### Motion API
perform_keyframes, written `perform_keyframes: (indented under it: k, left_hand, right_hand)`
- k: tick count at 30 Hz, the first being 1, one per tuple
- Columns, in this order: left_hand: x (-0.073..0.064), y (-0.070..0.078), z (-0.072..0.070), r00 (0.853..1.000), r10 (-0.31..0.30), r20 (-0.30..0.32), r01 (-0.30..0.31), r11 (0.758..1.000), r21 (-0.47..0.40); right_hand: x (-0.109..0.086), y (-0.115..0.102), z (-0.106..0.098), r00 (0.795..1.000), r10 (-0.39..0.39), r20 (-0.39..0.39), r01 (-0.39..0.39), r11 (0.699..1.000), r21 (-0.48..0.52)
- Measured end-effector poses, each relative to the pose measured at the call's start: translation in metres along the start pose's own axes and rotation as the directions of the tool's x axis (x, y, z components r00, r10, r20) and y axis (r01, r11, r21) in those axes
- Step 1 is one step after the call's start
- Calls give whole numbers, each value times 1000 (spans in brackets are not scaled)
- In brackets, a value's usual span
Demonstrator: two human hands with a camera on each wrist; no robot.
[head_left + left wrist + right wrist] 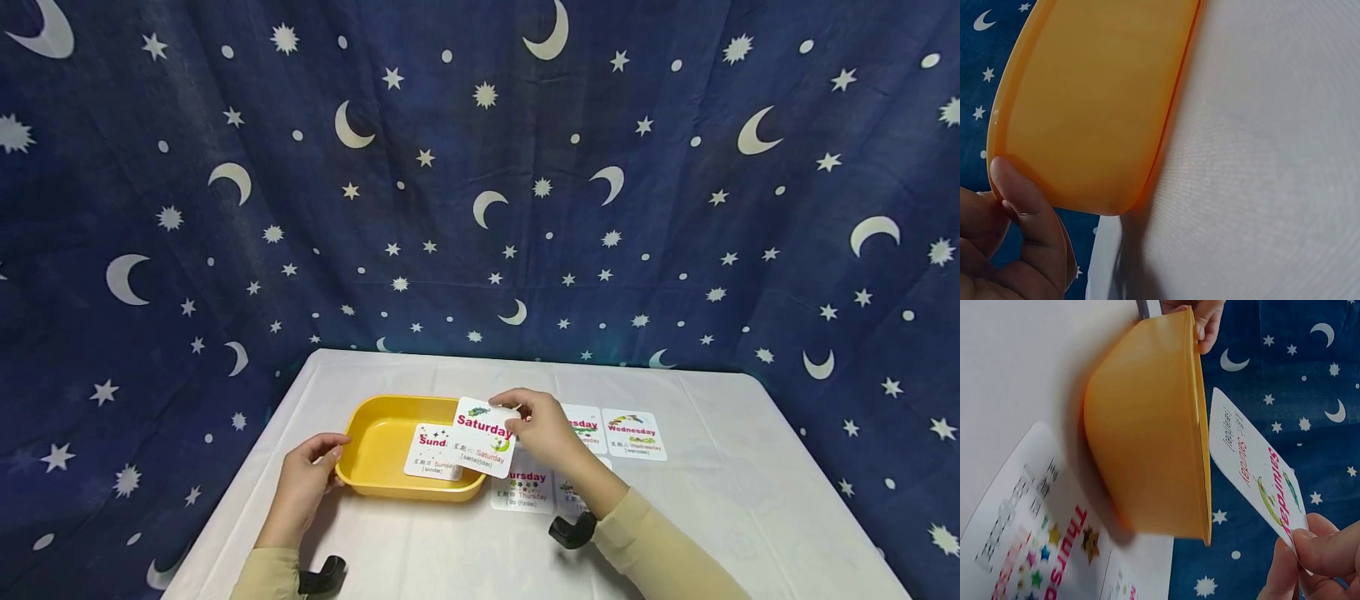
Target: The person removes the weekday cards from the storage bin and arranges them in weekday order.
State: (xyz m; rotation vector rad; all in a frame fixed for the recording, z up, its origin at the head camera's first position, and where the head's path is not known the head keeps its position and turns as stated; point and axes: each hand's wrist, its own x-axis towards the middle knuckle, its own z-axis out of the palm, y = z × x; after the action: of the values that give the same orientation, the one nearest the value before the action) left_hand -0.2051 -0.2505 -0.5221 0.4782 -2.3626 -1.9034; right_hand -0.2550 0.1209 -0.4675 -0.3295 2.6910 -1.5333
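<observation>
A yellow plastic tray [375, 442] stands on the white table, and my left hand [306, 477] pinches its left rim between thumb and fingers. In the left wrist view the thumb [1022, 194] presses on that rim. Between the thumb and fingers of my right hand [542, 423] is the "Saturday" card [480, 442], held tilted above the tray's right end. The right wrist view shows this card [1254, 469] gripped at one corner, above the tray's edge. Partly covered by it, a "Sunday" card [429, 454] lies in the tray.
Right of the tray several weekday cards lie on the table [712, 500], among them the Thursday card [521, 493] and the Wednesday card [634, 435]. My right hand and forearm hide parts of others. A dark blue curtain [420, 233] with moons and stars hangs behind.
</observation>
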Motion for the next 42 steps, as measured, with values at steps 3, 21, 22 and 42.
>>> perform_keyframes:
  k: [3,21,22,42]
  left_hand:
    - [0,0,0,1000,6,0,-6,1000,-3]
    - [1,-2,0,1000,-3,9,3,1000,-12]
    - [2,-2,0,1000,-2,10,2,1000,-9]
    - [-1,0,-1,1000,5,11,-5,1000,-18]
  right_hand:
    - [-2,5,-7,1000,13,-2,-13,1000,-15]
    - [-18,67,-51,997,47,66,-48,999,19]
    - [-19,71,-54,997,40,72,-42,999,20]
    - [-41,112,-107,990,19,138,-24,999,34]
